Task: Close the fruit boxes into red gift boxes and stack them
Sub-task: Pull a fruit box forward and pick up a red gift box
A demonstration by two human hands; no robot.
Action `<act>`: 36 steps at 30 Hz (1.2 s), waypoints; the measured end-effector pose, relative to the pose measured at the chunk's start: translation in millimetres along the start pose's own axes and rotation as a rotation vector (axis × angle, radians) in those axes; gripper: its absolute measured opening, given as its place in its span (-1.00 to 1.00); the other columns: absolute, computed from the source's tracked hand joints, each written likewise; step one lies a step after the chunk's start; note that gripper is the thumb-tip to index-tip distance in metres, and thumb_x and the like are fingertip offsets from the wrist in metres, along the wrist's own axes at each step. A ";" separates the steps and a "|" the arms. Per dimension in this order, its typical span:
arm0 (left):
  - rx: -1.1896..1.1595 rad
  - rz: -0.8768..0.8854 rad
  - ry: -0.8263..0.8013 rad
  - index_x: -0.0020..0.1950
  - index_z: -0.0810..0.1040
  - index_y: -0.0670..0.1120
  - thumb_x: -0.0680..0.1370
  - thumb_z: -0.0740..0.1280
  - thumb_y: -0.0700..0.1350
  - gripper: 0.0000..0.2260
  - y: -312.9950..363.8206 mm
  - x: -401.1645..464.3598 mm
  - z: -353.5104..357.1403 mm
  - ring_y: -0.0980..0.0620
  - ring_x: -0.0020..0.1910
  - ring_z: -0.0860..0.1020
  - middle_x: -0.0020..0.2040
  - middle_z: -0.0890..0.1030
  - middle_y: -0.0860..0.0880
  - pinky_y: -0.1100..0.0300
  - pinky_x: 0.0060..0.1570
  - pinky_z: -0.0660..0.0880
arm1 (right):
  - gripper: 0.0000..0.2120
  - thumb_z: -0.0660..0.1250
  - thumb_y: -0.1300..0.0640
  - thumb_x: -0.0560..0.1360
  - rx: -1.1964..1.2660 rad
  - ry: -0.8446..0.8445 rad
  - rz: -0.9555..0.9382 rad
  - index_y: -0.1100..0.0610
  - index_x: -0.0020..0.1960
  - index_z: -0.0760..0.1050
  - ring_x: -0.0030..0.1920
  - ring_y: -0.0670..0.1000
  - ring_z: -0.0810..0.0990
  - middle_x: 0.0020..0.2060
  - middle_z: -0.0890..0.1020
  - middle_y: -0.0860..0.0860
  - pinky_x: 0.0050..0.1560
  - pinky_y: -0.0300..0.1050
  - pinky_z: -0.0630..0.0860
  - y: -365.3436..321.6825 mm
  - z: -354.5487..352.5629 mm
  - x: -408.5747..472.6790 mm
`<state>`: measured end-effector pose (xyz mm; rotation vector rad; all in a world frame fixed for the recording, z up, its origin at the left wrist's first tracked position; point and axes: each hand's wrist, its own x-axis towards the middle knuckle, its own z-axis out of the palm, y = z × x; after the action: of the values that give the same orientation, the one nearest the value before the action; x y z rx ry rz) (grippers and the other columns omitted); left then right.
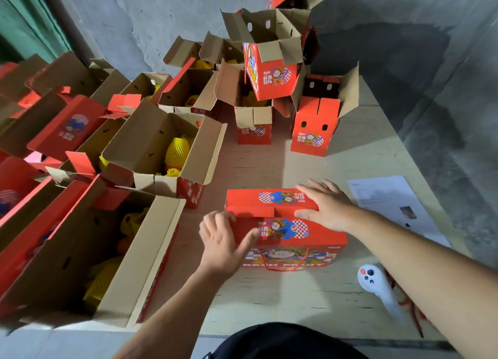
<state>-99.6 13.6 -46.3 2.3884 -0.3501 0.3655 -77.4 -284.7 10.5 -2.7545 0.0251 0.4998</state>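
Observation:
A red gift box [291, 234] with cartoon print and a red cord handle lies on the table in front of me, its top flaps folded down. My left hand [223, 240] holds its left end, fingers curled over the top edge and thumb against the front face. My right hand [327, 203] lies flat on the right part of the top flap, fingers straight, thumb on the flap's front edge. To the left stand several open boxes [161, 154] holding fruit in yellow foam nets [176, 151].
More open red boxes [315, 121] stand at the back, one [272, 59] stacked tilted on others. A printed paper sheet [388, 199] lies at right. A white controller [377, 286] and red cords [407, 304] lie near the table's front right. The wooden table [269, 299] ends close to my body.

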 end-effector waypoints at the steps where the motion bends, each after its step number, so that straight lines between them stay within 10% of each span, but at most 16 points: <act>1: 0.008 -0.040 0.059 0.17 0.34 -0.05 0.52 0.24 0.42 -0.44 2.0 4.0 -1.1 -0.05 0.20 0.27 0.18 0.32 -0.04 -0.30 0.30 0.36 | -0.14 0.14 -0.50 0.49 -0.045 -0.014 -0.018 -0.20 0.68 0.00 0.64 0.10 -0.01 0.66 0.11 -0.06 0.59 0.12 0.06 0.7 -0.9 0.7; 3: 0.121 0.009 0.042 0.31 0.37 -0.02 0.51 0.29 0.35 -0.44 6.3 24.4 -4.4 -0.14 0.33 0.28 0.31 0.34 -0.10 -0.28 0.37 0.31 | -0.08 0.02 -0.53 0.42 -0.132 0.013 -0.062 -0.12 0.68 0.07 0.58 0.11 0.20 0.59 0.28 -0.02 0.56 0.05 0.20 1.7 -2.6 1.4; 7: 0.359 0.166 -0.501 0.61 0.26 0.15 0.54 0.26 0.43 -0.29 16.6 88.4 -11.6 -0.16 0.55 0.24 0.58 0.30 0.01 -0.11 0.50 0.25 | -0.16 -0.07 -0.50 0.48 -0.391 0.124 -0.135 -0.11 0.64 0.19 0.37 0.14 0.51 0.42 0.52 0.00 0.34 0.02 0.43 -0.5 -6.4 7.1; 15: 0.657 0.268 -0.667 0.67 0.05 0.19 0.43 0.06 0.61 -0.10 13.7 108.1 -3.1 -0.21 0.42 0.34 0.50 0.36 0.05 -0.13 0.40 0.34 | -0.26 -0.03 -0.43 0.59 -0.459 0.169 -0.106 -0.18 0.68 -0.07 0.33 0.16 0.38 0.40 0.39 0.04 0.38 0.07 0.32 0.7 16.1 2.7; 29: 0.620 0.188 -0.515 0.67 -0.07 0.23 0.46 -0.11 0.58 -0.16 4.4 85.3 13.0 -0.18 0.36 0.33 0.42 0.36 -0.03 -0.16 0.41 0.23 | -0.18 -0.05 -0.48 0.58 -0.381 0.132 -0.071 -0.13 0.67 -0.26 0.46 0.20 0.23 0.49 0.22 0.11 0.49 0.12 0.16 -0.7 22.3 3.4; 36: 0.370 0.429 -0.077 0.27 0.49 -0.03 0.56 0.26 0.35 -0.49 9.5 49.8 14.8 -0.19 0.09 0.45 0.21 0.43 -0.08 -0.11 0.15 0.34 | -0.12 0.06 -0.50 0.54 -0.188 0.136 -0.070 -0.14 0.66 -0.20 0.51 0.17 0.20 0.50 0.26 0.03 0.52 0.11 0.13 6.9 19.8 6.3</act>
<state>-54.4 -10.8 -33.9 2.6816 -0.9061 0.5740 -78.8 -284.3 -11.4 -2.9566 -0.0899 0.3090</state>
